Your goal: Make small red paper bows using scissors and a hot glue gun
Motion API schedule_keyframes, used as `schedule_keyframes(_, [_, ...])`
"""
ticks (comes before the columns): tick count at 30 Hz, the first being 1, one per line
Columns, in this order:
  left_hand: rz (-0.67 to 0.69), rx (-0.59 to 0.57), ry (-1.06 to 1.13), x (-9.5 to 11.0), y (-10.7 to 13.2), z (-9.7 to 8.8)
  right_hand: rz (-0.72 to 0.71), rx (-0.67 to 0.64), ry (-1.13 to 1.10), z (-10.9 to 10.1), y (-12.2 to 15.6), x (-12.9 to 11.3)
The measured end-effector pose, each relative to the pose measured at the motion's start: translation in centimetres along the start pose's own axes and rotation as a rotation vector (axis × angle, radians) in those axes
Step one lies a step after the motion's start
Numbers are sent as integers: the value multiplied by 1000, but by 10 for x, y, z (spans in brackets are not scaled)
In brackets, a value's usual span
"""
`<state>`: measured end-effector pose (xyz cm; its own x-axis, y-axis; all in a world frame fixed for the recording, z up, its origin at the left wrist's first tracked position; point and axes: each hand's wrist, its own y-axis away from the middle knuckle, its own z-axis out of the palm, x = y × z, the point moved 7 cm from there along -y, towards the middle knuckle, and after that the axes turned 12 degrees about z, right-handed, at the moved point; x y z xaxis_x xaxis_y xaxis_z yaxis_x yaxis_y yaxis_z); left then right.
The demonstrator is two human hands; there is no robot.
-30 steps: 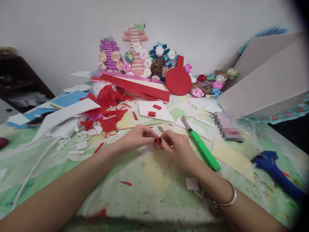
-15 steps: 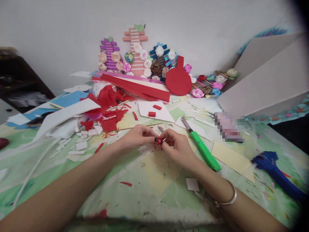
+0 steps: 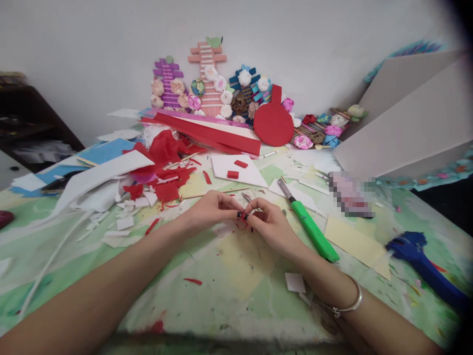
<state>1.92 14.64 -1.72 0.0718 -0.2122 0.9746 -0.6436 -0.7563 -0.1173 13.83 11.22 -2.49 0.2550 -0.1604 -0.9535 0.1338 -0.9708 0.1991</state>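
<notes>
My left hand [image 3: 216, 209] and my right hand [image 3: 269, 222] meet above the middle of the table. Between their fingertips they pinch a small red piece [image 3: 242, 215], mostly covered by fingers and dark nails; its exact kind is too small to tell. Just beyond the hands, a white foam board [image 3: 225, 165] carries two small red blocks [image 3: 232, 174]. To the right of my right hand lies a green utility knife [image 3: 312, 229] with its blade out. Pointed metal tips [image 3: 246, 197], perhaps of scissors or tweezers, show behind the fingers.
Red paper scraps [image 3: 166, 182] and white offcuts [image 3: 125, 223] lie left. A blue glue gun [image 3: 417, 254] and a cream card [image 3: 356, 246] are at right. Behind stand a red round-bodied cutout [image 3: 273, 123], flower-decorated crafts [image 3: 210, 84] and a large grey board [image 3: 402, 108].
The fingers of my right hand have shifted slightly around the small red piece. My left hand stays nearly in place, and the table things have not moved.
</notes>
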Motion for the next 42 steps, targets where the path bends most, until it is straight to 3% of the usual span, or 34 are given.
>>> schedule_keyframes(13, [1,2,80,1,2,1,-53,-10,10,0,2,-5])
schedule_keyframes(19, [-58,64,92,-5,2,-2,-66,23,23,-2,3,-7])
schedule_keyframes(23, [-110,95,171,-13,3,-4,-54,33,-81,-6,3,-11])
schedule_keyframes(30, [-155,87,511,-18,3,-1,13,-54,-225,-5,-1,-4])
schedule_keyframes(42, [-226,159,537,-20,5,-7,32,-129,-407,-5,-2,-4])
